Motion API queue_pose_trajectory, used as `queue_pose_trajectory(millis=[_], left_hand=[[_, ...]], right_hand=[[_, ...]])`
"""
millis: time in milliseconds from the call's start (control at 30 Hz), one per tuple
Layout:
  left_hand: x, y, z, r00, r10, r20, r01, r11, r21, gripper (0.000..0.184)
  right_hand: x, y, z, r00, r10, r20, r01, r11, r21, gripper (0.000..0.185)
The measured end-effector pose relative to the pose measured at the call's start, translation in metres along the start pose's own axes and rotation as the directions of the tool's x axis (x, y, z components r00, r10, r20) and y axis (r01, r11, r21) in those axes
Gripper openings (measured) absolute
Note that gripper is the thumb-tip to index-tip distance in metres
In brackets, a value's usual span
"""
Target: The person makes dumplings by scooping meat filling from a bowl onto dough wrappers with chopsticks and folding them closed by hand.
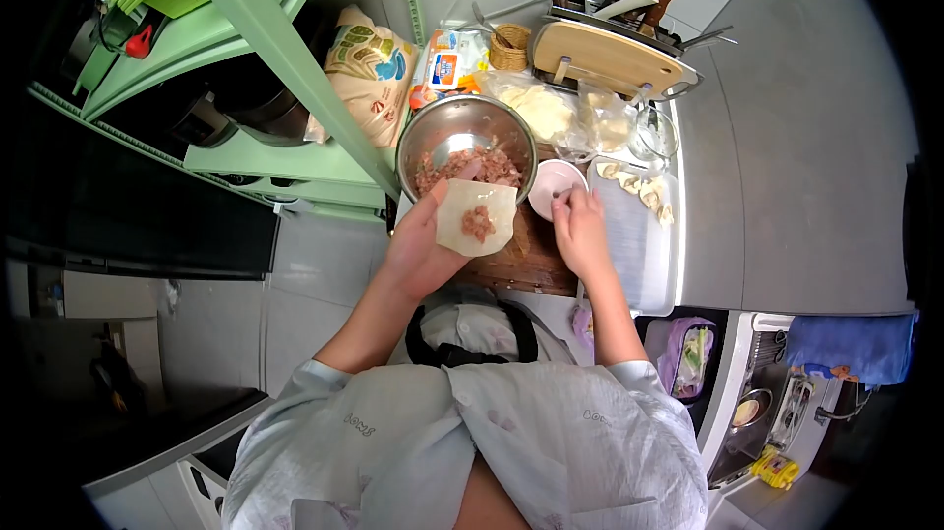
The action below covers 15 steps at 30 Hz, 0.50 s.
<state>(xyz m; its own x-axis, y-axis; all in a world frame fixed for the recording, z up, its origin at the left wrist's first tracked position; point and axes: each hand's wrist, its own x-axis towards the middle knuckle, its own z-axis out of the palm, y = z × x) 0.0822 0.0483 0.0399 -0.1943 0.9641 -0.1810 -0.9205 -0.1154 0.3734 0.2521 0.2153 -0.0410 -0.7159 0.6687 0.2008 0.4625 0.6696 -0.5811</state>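
A square wonton wrapper [448,225] lies flat across my left hand [418,250], whose thumb and fingers steady its edge. A small lump of minced meat [478,223] sits at the wrapper's middle. Just beyond, a steel mixing bowl [406,142] holds more pink minced meat [467,171]. My right hand [578,225] reaches with bent fingers over the right side of a small pale pink bowl [543,179]. Its fingertips are close together in the bowl; a small dark spot shows there, and whether they grip anything is hidden.
Several folded wontons [651,194] rest on a white tray [629,265] at right. A wooden board [541,269] lies under the bowls. Behind are bagged wrappers [541,109], a glass jar [653,134], a knife rack [615,53] and a flour sack [369,73]. Green shelving [285,58] stands left.
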Motion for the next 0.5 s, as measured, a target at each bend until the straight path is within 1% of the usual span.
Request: queue_pose_trajectory(millis=[67, 100, 167, 200, 233, 300, 333, 367, 400, 500], left_hand=[[0.005, -0.002, -0.005, 1.000, 0.013, 0.001, -0.013, 1.000, -0.006, 0.051], [0.006, -0.003, -0.006, 1.000, 0.016, 0.003, -0.016, 1.000, -0.007, 0.051], [0.008, -0.006, -0.004, 0.999, 0.009, 0.031, -0.008, 0.999, -0.048, 0.050], [0.009, -0.007, -0.002, 0.999, 0.005, 0.047, -0.002, 0.998, -0.069, 0.050], [0.011, -0.009, -0.002, 0.999, 0.012, 0.050, -0.010, 0.999, -0.041, 0.050], [0.012, -0.011, -0.003, 0.998, 0.031, 0.051, -0.031, 0.999, 0.012, 0.049], [0.012, -0.009, 0.000, 0.999, -0.001, 0.035, 0.001, 1.000, -0.014, 0.049], [0.013, -0.007, -0.003, 0.999, 0.020, 0.040, -0.019, 1.000, -0.007, 0.050], [0.014, -0.004, -0.005, 0.998, 0.041, 0.044, -0.041, 0.999, -0.002, 0.050], [0.014, 0.001, -0.004, 0.994, 0.096, 0.043, -0.094, 0.995, -0.027, 0.051]], right_hand=[[0.002, -0.035, -0.025, 0.989, -0.067, -0.129, 0.091, 0.978, 0.190, 0.018], [0.001, -0.050, -0.033, 0.970, -0.194, -0.147, 0.222, 0.953, 0.208, 0.018], [-0.002, -0.079, -0.042, 0.881, -0.431, -0.194, 0.468, 0.854, 0.228, 0.020], [-0.003, -0.094, -0.045, 0.867, -0.479, -0.140, 0.498, 0.838, 0.221, 0.023], [-0.003, -0.107, -0.045, 0.847, -0.524, -0.084, 0.529, 0.820, 0.217, 0.026], [-0.003, -0.119, -0.039, 0.850, -0.526, -0.018, 0.516, 0.828, 0.220, 0.025], [-0.005, -0.122, -0.037, 0.852, -0.524, 0.013, 0.508, 0.832, 0.223, 0.024], [-0.007, -0.124, -0.036, 0.850, -0.525, 0.044, 0.504, 0.834, 0.224, 0.024], [-0.012, -0.120, -0.035, 0.836, -0.541, 0.090, 0.502, 0.822, 0.269, 0.022], [-0.020, -0.111, -0.036, 0.777, -0.622, 0.096, 0.563, 0.755, 0.338, 0.020]])
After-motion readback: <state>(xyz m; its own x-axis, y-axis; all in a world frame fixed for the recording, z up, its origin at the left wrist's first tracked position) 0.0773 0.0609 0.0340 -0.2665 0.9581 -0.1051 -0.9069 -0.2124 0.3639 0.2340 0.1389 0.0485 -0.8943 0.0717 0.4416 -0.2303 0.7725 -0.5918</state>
